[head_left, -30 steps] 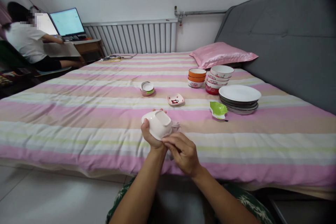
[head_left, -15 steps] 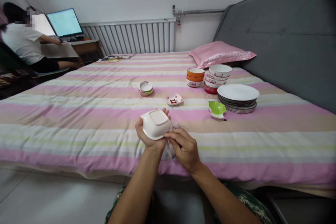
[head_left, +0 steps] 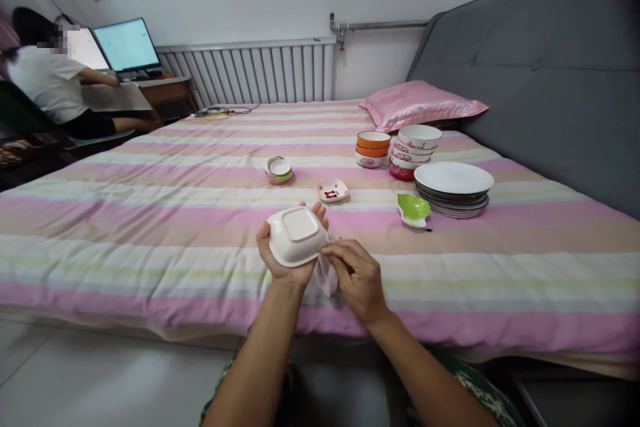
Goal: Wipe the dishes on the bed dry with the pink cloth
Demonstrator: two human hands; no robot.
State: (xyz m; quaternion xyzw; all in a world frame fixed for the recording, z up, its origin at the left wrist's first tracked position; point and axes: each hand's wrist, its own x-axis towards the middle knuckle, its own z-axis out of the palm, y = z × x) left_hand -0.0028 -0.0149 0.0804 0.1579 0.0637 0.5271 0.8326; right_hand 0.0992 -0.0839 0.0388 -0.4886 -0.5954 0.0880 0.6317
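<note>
White dish (head_left: 296, 235), underside up, above the bed's (head_left: 165, 227) near edge, cradled in the left hand (head_left: 283, 269), thumb and fingers around it. Right hand (head_left: 361, 280) pinches pale cloth (head_left: 326, 278) at the rim, slack hanging between the hands. Step in hand reads as wiping the rim; next move calls for a steady left hold and light pinch. Beyond: patterned dish (head_left: 332, 192), leaf dish (head_left: 414, 208), plate stack (head_left: 454, 177).
</note>
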